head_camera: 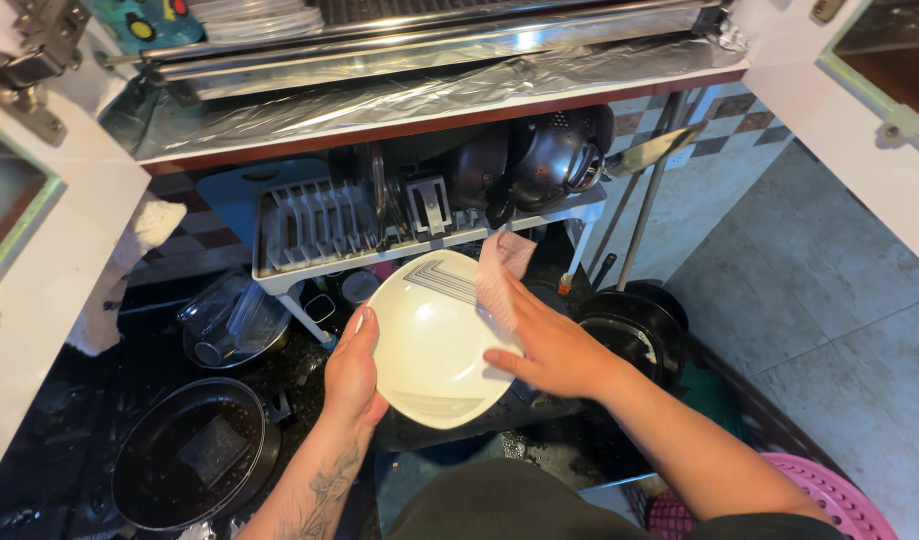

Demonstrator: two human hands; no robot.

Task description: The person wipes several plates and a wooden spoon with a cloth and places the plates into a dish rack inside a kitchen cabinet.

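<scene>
While the head view looks down over a dark tabletop (pixel 39 440), the left hand (pixel 354 370) grasps a cream square plate (pixel 429 345) at its left edge, thumb on the rim, holding it tilted above the tabletop, just below a white dish rack (pixel 324 225). Right hand (pixel 554 350) lies flat on the plate's right side, fingers spread, pressing a pale pink-checked cloth (pixel 499 275) against the plate face; the cloth's free end sticks up past the plate's upper edge. Grey line pattern visible on plate at upper and lower corners. Dish rack holds dark metal pots (pixel 539 160) at its right end. Left of the plate: clear glass containers (pixel 229 320) under the rack; nearer, a round black pan (pixel 194 455) holding a dark sponge. Right of the plate: a black pan (pixel 639 325). Pink plastic basket (pixel 829 495) at lower right.
</scene>
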